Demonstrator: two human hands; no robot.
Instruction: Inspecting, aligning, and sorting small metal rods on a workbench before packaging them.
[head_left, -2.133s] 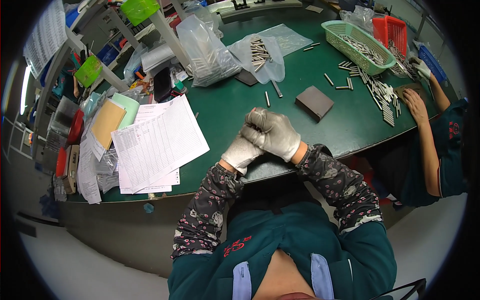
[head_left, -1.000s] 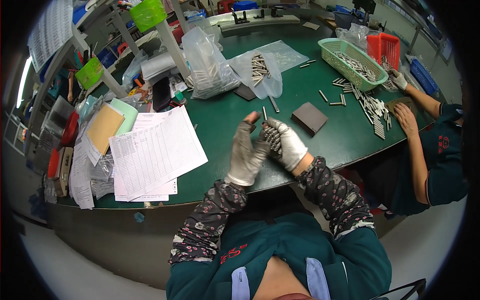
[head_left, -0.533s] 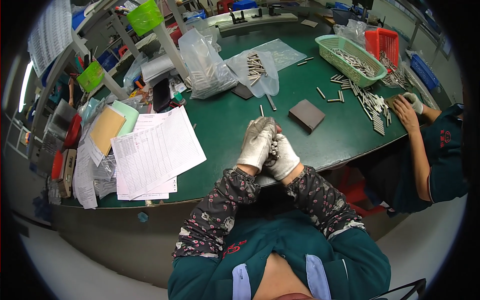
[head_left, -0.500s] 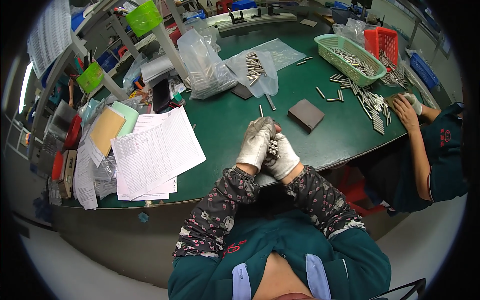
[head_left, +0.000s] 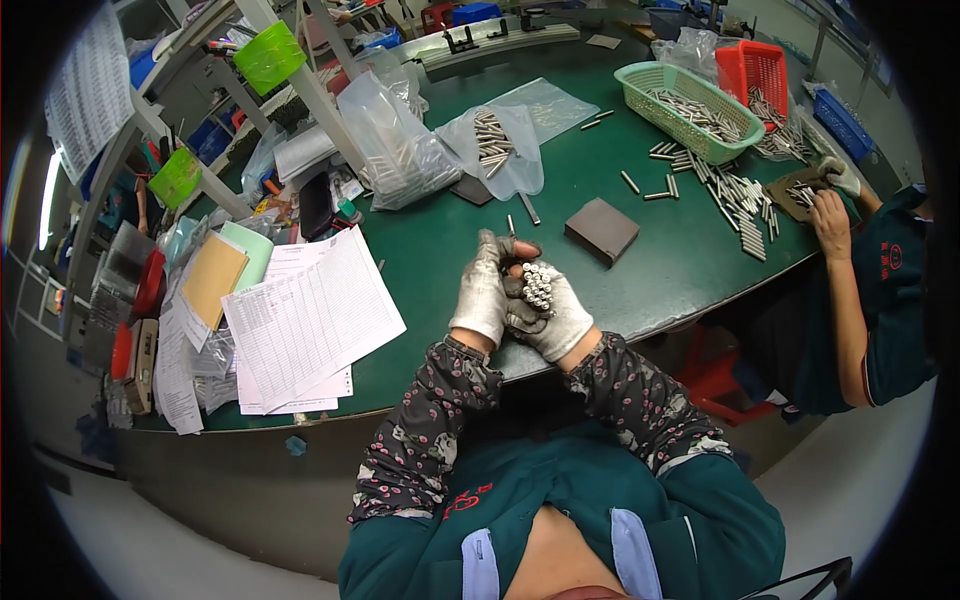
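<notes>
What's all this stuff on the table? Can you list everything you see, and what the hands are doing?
table: one, green, under everything
block: one, dark grey, flat, right of the hands
loose rods: many, silver, scattered right of the block
green basket: one, holding rods, far right
red basket: one, behind the green one
plastic bags: several, clear, far middle; one holds rods
paper sheets: a stack, white, printed, left of the hands
co-worker's hand: bare, among rods at right edge
bundle of rods: one, silver, ends up, in both hands
left hand: grey-white glove, grip on the bundle's side
right hand: same glove, cupping the bundle from below
</notes>
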